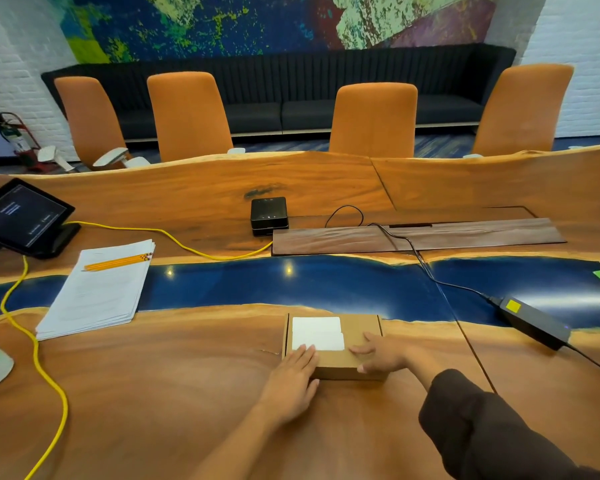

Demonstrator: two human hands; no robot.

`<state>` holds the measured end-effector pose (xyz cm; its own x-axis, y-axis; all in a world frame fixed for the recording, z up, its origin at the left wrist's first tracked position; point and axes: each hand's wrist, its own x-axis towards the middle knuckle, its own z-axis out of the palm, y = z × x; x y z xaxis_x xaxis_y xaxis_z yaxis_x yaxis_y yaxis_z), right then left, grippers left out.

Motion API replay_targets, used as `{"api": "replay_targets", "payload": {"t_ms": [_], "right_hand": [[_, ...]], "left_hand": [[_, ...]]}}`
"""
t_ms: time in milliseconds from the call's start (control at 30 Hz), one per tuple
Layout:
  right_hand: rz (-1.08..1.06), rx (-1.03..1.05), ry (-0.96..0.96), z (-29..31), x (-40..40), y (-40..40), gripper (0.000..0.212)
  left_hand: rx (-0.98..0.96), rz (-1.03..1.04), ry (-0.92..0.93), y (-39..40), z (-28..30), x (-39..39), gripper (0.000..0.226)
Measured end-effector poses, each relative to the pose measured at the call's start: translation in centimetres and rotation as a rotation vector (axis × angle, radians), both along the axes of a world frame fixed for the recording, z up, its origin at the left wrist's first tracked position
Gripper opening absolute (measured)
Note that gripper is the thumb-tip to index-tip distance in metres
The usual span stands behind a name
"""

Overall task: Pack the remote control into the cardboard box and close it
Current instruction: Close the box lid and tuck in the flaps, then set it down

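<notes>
A flat brown cardboard box (357, 329) with white labels on its lid lies shut on the wooden table (153, 393), near the front middle. My left hand (293, 377) lies flat with spread fingers on the box's near left corner. My right hand (381, 355) rests palm down on the lid's near right part, fingers apart. Neither hand grips the box. No remote control is in sight; the inside of the box is hidden.
A paper stack (94, 292) with yellow pencils (118, 262) lies at the left, a yellow cable (42, 368) snaking past it. A tablet (21, 216) stands far left. A black power brick (534, 322) and its cord lie right. A small black device (269, 215) sits beyond.
</notes>
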<state>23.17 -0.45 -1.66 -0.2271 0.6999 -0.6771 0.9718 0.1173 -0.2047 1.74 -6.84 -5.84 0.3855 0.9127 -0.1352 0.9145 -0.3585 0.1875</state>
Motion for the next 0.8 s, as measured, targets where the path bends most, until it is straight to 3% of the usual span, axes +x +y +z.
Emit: {"api": "replay_targets", "payload": {"t_ms": [300, 600, 800], "right_hand": [[0.109, 0.18, -0.091, 0.2, -0.2, -0.3, 0.06], [0.01, 0.418, -0.008, -0.8, -0.6, -1.3, 0.053], [-0.019, 0.425, 0.024, -1.3, -0.1, -1.1, 0.052]], "left_hand": [[-0.045, 0.007, -0.011, 1.2, 0.5, 0.4, 0.058], [-0.104, 0.043, -0.001, 3.0, 0.6, 1.0, 0.062], [-0.129, 0.061, 0.028, 3.6, 0.6, 1.3, 0.064]]}}
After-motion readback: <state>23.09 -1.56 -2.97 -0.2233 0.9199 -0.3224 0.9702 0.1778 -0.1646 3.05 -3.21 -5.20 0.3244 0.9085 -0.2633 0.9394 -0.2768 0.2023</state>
